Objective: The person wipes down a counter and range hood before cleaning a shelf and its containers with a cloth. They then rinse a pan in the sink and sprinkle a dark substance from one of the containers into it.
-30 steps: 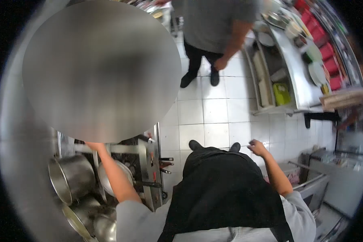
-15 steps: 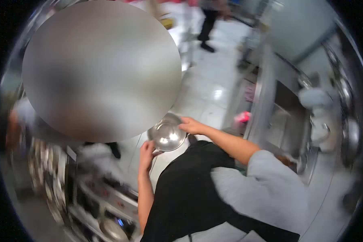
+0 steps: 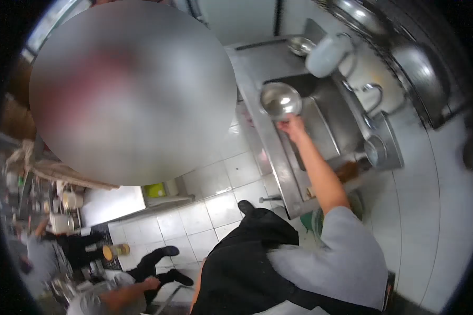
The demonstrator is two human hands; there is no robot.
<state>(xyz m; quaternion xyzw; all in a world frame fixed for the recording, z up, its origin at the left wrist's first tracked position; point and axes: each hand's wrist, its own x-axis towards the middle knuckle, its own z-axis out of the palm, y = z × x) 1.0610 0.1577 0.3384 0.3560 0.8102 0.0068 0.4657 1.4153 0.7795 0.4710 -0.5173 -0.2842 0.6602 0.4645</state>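
My right hand (image 3: 293,127) is closed on the near rim of a shiny round metal bowl (image 3: 281,100). The bowl hangs over the left end of a stainless steel sink (image 3: 326,123), its inside facing up, and I see no food in it. My right arm is stretched forward over the sink's front edge. Of my left arm only a thin strip shows beside the black apron (image 3: 247,257); the hand itself is hidden.
A curved faucet (image 3: 373,94) stands behind the sink, near a whitish jug (image 3: 323,56) and a small metal bowl (image 3: 300,46). Large pans (image 3: 418,79) hang on the wall. Two people stand at lower left. A blurred oval covers the upper left.
My body has turned right toward the sink. The bowl, earlier held in both hands before me, has moved over the sink in my right hand alone. My left hand has let go.
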